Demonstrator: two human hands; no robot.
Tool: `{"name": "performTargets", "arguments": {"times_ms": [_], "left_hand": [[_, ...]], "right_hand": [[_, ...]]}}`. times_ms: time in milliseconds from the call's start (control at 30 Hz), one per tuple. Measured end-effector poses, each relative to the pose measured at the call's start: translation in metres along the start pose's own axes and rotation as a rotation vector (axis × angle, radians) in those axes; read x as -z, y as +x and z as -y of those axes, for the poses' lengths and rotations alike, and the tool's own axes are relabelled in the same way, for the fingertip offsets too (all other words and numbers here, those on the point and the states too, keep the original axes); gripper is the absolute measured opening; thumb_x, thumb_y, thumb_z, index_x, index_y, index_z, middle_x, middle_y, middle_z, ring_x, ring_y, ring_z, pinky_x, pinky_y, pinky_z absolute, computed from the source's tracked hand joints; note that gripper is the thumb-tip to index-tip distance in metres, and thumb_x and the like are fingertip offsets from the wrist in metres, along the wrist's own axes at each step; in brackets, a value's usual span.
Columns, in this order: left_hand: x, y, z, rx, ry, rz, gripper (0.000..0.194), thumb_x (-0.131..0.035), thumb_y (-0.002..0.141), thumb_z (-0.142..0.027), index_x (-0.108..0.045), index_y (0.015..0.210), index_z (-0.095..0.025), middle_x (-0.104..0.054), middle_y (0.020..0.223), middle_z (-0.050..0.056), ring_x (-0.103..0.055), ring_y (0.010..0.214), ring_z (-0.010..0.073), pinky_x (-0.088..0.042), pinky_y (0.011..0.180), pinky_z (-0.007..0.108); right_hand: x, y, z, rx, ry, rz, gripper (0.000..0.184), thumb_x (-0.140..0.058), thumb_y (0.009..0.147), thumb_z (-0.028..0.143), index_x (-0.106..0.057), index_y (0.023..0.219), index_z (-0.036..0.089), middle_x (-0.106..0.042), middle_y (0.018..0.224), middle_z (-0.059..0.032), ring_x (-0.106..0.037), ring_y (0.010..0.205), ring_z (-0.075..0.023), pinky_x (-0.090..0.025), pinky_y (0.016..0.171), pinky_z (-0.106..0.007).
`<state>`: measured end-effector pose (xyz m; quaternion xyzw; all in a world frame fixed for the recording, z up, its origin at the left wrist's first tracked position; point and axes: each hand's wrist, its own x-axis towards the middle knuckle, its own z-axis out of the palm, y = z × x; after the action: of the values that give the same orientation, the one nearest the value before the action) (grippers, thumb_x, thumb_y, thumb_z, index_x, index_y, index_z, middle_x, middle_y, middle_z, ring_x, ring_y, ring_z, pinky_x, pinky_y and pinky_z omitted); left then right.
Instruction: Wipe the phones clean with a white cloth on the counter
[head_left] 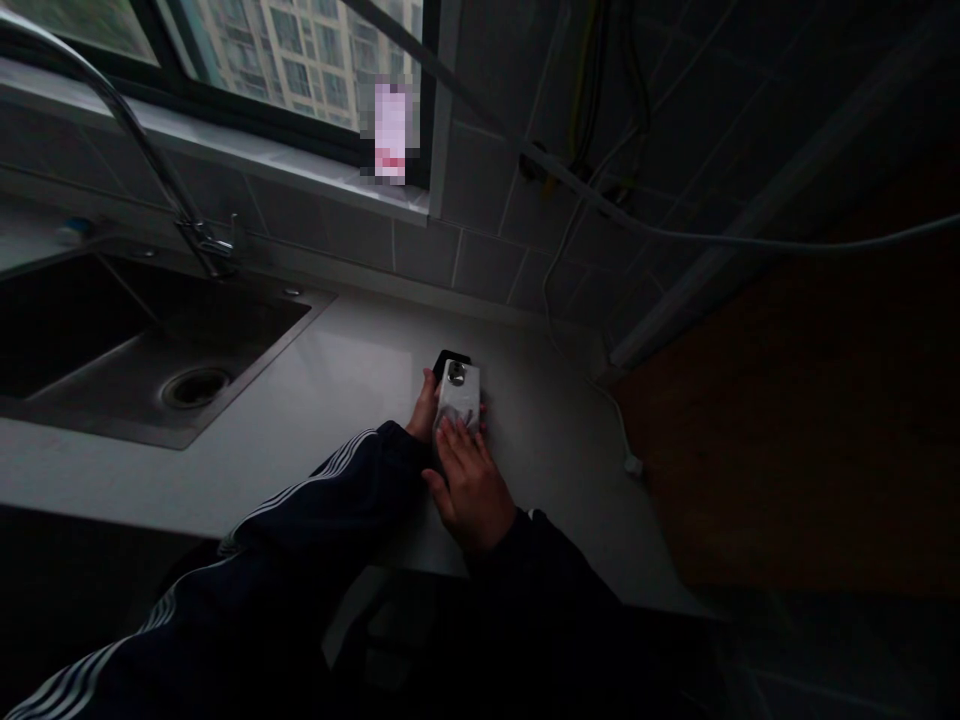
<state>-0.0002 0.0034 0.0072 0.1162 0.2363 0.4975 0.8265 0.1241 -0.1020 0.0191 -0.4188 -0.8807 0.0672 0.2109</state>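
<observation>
A white phone (462, 396), its dark camera lenses at the top of the back, lies face down in my left hand (424, 406). The left thumb shows along one side, and fingertips show at the other. Behind the phone's upper edge sticks out a flat black object (451, 356); the rest of it is hidden. My right hand (477, 490) rests on the lower part of the phone with its fingers stretched out. Both hands are over the white countertop (352, 400), near its front edge.
At the left a steel sink (187, 430) is set into the counter, with a tall curved faucet (161, 175). A window (277, 60) is above. A pale cable (551, 300) runs down the tiled wall to a plug (634, 465) beside the wooden panel (810, 420).
</observation>
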Motion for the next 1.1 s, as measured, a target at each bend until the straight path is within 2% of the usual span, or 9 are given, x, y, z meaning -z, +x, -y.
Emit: {"name": "performTargets", "arguments": {"times_ms": [100, 200, 400, 567, 767, 867, 967, 1033, 1100], "left_hand": [[0.001, -0.001, 0.000, 0.042, 0.011, 0.002, 0.091, -0.009, 0.096, -0.072, -0.061, 0.132, -0.006, -0.077, 0.092, 0.021, -0.075, 0.073, 0.0274, -0.060, 0.071, 0.040], [-0.003, -0.002, 0.002, 0.008, 0.011, -0.020, 0.091, -0.010, 0.096, -0.071, -0.061, 0.131, -0.004, -0.076, 0.089, 0.020, -0.075, 0.073, 0.0271, -0.060, 0.071, 0.038], [-0.010, -0.001, 0.010, -0.114, 0.015, -0.068, 0.084, -0.014, 0.099, -0.068, -0.061, 0.131, -0.007, -0.076, 0.085, 0.017, -0.075, 0.072, 0.0244, -0.060, 0.071, 0.034], [-0.007, -0.002, 0.007, -0.094, 0.052, -0.008, 0.081, -0.011, 0.101, -0.063, -0.059, 0.133, -0.007, -0.076, 0.083, 0.015, -0.074, 0.069, 0.0232, -0.060, 0.069, 0.034], [0.000, -0.002, 0.005, -0.094, 0.144, 0.041, 0.081, -0.011, 0.100, -0.064, -0.058, 0.136, -0.008, -0.077, 0.087, 0.016, -0.074, 0.070, 0.0230, -0.059, 0.067, 0.032], [0.004, 0.004, 0.012, -0.173, 0.207, 0.031, 0.077, -0.018, 0.101, -0.065, -0.059, 0.137, -0.011, -0.078, 0.093, 0.015, -0.075, 0.075, 0.0233, -0.059, 0.074, 0.033], [0.009, 0.010, 0.022, -0.244, 0.244, 0.081, 0.068, -0.036, 0.100, -0.064, -0.061, 0.138, -0.013, -0.078, 0.104, 0.013, -0.075, 0.090, 0.0236, -0.056, 0.088, 0.032], [0.012, 0.010, 0.026, -0.216, 0.270, 0.137, 0.064, -0.044, 0.099, -0.060, -0.060, 0.141, -0.014, -0.077, 0.112, 0.014, -0.074, 0.099, 0.0245, -0.053, 0.096, 0.033], [0.014, 0.008, 0.027, -0.143, 0.305, 0.155, 0.062, -0.043, 0.100, -0.057, -0.058, 0.143, -0.014, -0.076, 0.115, 0.015, -0.074, 0.102, 0.0264, -0.053, 0.097, 0.036]], "right_hand": [[-0.004, 0.001, 0.005, 0.020, -0.022, -0.026, 0.068, -0.048, 0.102, 0.050, -0.044, 0.150, 0.002, -0.039, 0.160, -0.0198, -0.034, 0.151, -0.0335, -0.030, 0.123, -0.057], [-0.001, -0.006, -0.004, 0.003, -0.045, -0.030, 0.069, -0.045, 0.103, 0.052, -0.043, 0.151, 0.003, -0.040, 0.159, -0.0191, -0.036, 0.150, -0.0334, -0.028, 0.123, -0.059], [0.003, -0.022, -0.029, -0.036, -0.079, -0.009, 0.065, -0.039, 0.105, 0.047, -0.044, 0.150, 0.000, -0.037, 0.159, -0.0214, -0.034, 0.150, -0.0362, -0.036, 0.117, -0.062], [-0.007, -0.004, -0.008, -0.004, -0.022, -0.026, 0.071, -0.038, 0.104, 0.055, -0.045, 0.150, 0.002, -0.039, 0.159, -0.0211, -0.036, 0.150, -0.0329, -0.031, 0.122, -0.055], [-0.005, -0.005, 0.002, -0.048, 0.068, -0.003, 0.078, -0.025, 0.104, 0.063, -0.044, 0.151, 0.004, -0.038, 0.160, -0.0194, -0.034, 0.151, -0.0328, -0.024, 0.123, -0.063], [-0.001, -0.012, -0.008, -0.112, 0.088, 0.007, 0.082, -0.022, 0.103, 0.066, -0.042, 0.152, 0.003, -0.034, 0.161, -0.0206, -0.031, 0.152, -0.0335, -0.023, 0.123, -0.062], [0.002, -0.003, -0.029, -0.231, 0.144, -0.004, 0.086, -0.019, 0.102, 0.068, -0.038, 0.154, 0.002, -0.029, 0.163, -0.0215, -0.027, 0.154, -0.0339, -0.022, 0.123, -0.060], [0.005, 0.012, -0.048, -0.294, 0.216, -0.035, 0.087, -0.018, 0.102, 0.068, -0.033, 0.157, 0.003, -0.025, 0.165, -0.0216, -0.022, 0.155, -0.0326, -0.023, 0.123, -0.058], [0.007, 0.033, -0.066, -0.308, 0.273, -0.086, 0.082, -0.019, 0.103, 0.067, -0.029, 0.159, 0.007, -0.020, 0.167, -0.0183, -0.018, 0.156, -0.0301, -0.024, 0.123, -0.055]]}}
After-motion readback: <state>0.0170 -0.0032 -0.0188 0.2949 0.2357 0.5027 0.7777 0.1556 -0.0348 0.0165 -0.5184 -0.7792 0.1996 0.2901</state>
